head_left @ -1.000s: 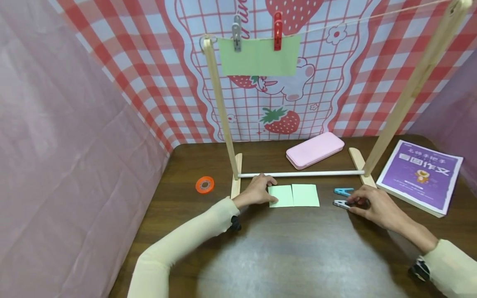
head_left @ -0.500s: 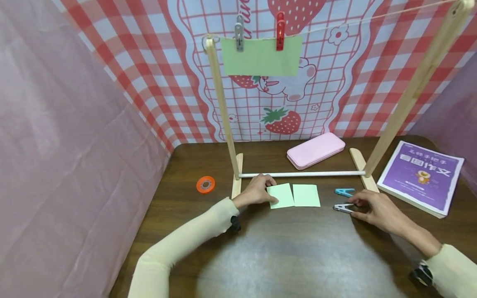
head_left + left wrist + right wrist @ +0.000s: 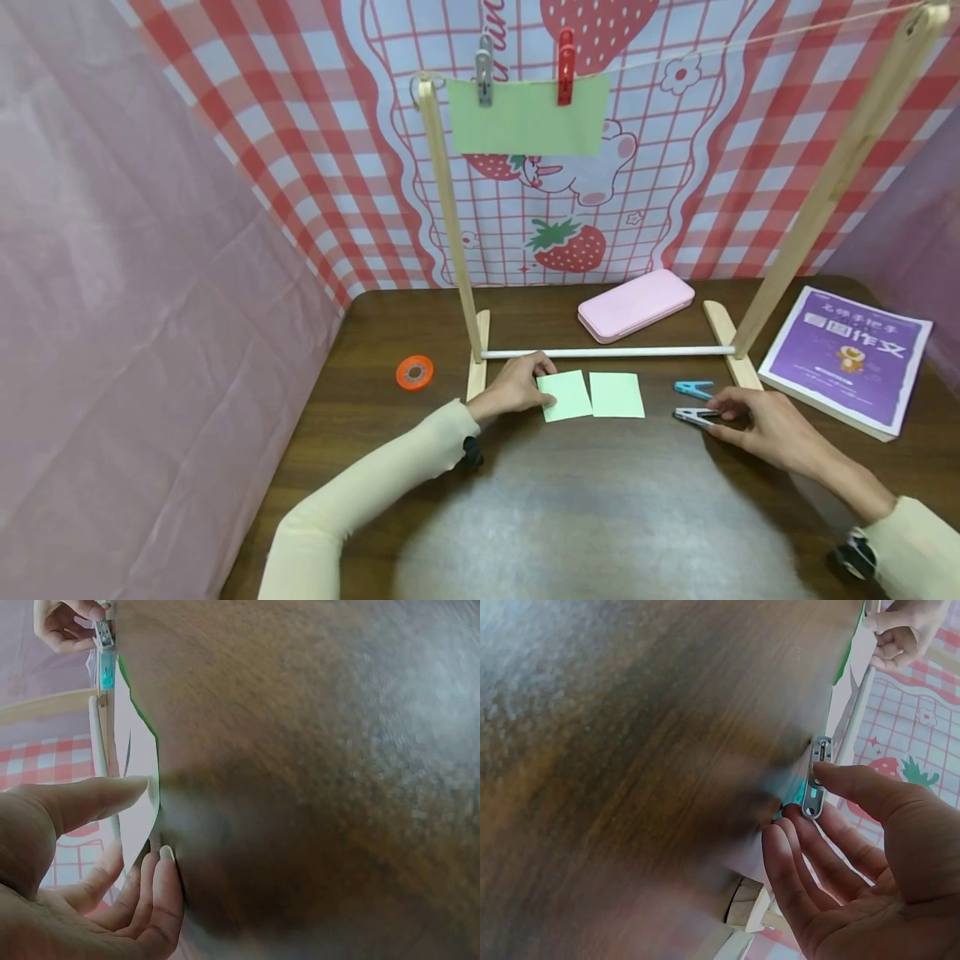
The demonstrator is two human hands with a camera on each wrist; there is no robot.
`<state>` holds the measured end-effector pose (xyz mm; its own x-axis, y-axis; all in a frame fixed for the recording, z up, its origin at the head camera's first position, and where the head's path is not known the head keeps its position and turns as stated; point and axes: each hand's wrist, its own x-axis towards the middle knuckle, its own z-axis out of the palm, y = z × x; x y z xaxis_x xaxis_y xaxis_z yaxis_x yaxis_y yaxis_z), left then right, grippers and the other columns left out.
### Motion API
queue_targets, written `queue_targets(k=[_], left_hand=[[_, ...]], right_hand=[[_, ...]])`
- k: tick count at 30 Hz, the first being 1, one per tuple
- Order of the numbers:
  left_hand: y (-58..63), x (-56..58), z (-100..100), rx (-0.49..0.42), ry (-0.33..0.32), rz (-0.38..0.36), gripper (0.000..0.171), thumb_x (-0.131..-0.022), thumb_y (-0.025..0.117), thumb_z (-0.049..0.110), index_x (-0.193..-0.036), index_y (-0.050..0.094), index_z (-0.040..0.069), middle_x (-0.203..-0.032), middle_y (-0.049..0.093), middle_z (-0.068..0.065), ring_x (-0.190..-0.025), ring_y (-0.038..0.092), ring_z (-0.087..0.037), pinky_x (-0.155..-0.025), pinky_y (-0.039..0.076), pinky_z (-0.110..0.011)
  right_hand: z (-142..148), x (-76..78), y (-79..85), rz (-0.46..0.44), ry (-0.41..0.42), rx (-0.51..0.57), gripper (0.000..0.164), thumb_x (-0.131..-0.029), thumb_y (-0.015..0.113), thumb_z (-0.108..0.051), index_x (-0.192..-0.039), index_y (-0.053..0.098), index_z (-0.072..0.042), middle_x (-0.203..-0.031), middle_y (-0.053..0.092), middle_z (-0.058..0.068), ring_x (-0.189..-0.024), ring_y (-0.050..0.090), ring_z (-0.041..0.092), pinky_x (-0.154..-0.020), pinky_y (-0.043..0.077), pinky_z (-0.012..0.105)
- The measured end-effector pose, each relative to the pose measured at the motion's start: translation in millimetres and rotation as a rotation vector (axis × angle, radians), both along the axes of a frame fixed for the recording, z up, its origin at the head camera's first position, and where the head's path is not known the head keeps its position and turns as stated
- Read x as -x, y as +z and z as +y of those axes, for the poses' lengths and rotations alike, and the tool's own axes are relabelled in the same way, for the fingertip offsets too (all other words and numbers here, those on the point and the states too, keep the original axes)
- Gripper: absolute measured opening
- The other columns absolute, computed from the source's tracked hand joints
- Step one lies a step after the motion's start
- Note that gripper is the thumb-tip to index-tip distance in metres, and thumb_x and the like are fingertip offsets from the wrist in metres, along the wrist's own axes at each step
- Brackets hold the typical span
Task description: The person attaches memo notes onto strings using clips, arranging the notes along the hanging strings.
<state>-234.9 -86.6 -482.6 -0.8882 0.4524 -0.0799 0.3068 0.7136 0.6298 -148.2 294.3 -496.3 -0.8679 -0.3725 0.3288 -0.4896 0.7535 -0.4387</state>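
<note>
Two pale green paper squares lie side by side in the head view, the left square [image 3: 568,395] slightly turned against the right square [image 3: 617,395]. My left hand [image 3: 516,387] pinches the left square's outer edge; in the left wrist view the thumb [image 3: 112,796] lies over the paper, other fingers at its far side. On the right, my right hand [image 3: 776,429] grips a grey clothespin [image 3: 692,415] by its handle end between thumb and fingers. Just behind it is a blue clothespin [image 3: 691,387], partly hidden by the clip in the right wrist view.
A wooden frame [image 3: 452,217] with a string [image 3: 810,27] stands behind; a grey clip [image 3: 483,73] and red clip [image 3: 566,71] hold hanging green paper [image 3: 525,125]. Around it lie an orange tape roll [image 3: 414,372], pink case [image 3: 636,305] and purple book [image 3: 847,358].
The left paper square has turned a little under my left hand, opening a wedge-shaped gap to the right square. My right hand and the grey clothespin have shifted slightly.
</note>
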Motion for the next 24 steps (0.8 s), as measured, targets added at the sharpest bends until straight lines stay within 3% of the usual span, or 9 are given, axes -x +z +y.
queue_targets(k=[7,11,24], left_hand=[[-2.3,-0.3,-2.7,-0.039,-0.009,-0.013,0.029,-0.086,0.074,-0.001,-0.113,0.07,0.006,-0.108,0.074,-0.015,-0.086,0.067,-0.017,-0.076,0.053,-0.019],[-3.4,0.3,-4.0,-0.058,-0.005,-0.015,0.028,-0.086,0.067,-0.004,-0.112,0.07,0.006,-0.105,0.073,-0.015,-0.079,0.063,-0.011,-0.07,0.052,-0.015],[-2.9,-0.7,-5.1,-0.086,-0.017,-0.028,0.025,-0.09,0.065,-0.004,-0.113,0.071,0.004,-0.108,0.073,-0.016,-0.084,0.067,-0.018,-0.077,0.057,-0.02]], right_hand=[[-1.9,-0.6,0.7,-0.044,-0.002,0.026,0.029,-0.074,0.092,-0.009,-0.096,0.074,-0.014,-0.084,0.078,-0.003,-0.072,0.061,-0.01,-0.061,0.056,0.022],[-4.0,-0.1,3.7,-0.025,0.001,0.041,0.029,-0.074,0.091,-0.007,-0.097,0.075,-0.013,-0.083,0.076,-0.004,-0.072,0.059,-0.011,-0.06,0.055,0.022],[-9.6,3.2,17.8,-0.007,0.009,0.088,0.033,-0.075,0.09,-0.007,-0.103,0.075,-0.009,-0.081,0.075,-0.007,-0.073,0.06,-0.01,-0.057,0.051,0.021]])
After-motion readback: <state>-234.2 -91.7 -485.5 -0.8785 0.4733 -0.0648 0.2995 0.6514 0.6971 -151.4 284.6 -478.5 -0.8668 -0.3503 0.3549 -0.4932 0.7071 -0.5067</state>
